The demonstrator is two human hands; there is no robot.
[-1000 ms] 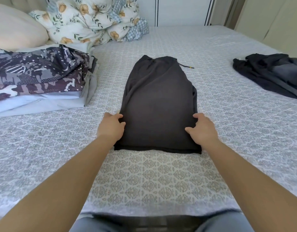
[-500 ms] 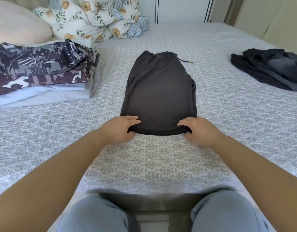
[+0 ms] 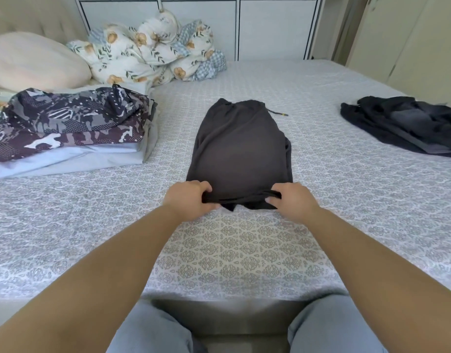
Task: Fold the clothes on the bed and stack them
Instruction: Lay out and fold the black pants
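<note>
A dark grey pair of shorts (image 3: 241, 149) lies lengthwise in the middle of the bed (image 3: 232, 250), folded in half, its drawstring tip poking out at the far right. My left hand (image 3: 191, 198) pinches the near left corner of its hem. My right hand (image 3: 291, 201) pinches the near right corner. The near edge is lifted slightly off the sheet between them. A stack of folded clothes (image 3: 66, 133), with a camouflage-patterned piece on top, sits at the left. A crumpled black garment (image 3: 407, 124) lies at the right.
A cream pillow (image 3: 33, 62) and a bunched floral quilt (image 3: 153, 52) lie at the head of the bed, far left. White cabinet panels (image 3: 270, 24) stand behind. My knees in light trousers (image 3: 155, 329) are at the bed's near edge.
My hands slid from the sides of the shorts down to the near hem, took hold of its corners, and raised that edge a little off the bed.
</note>
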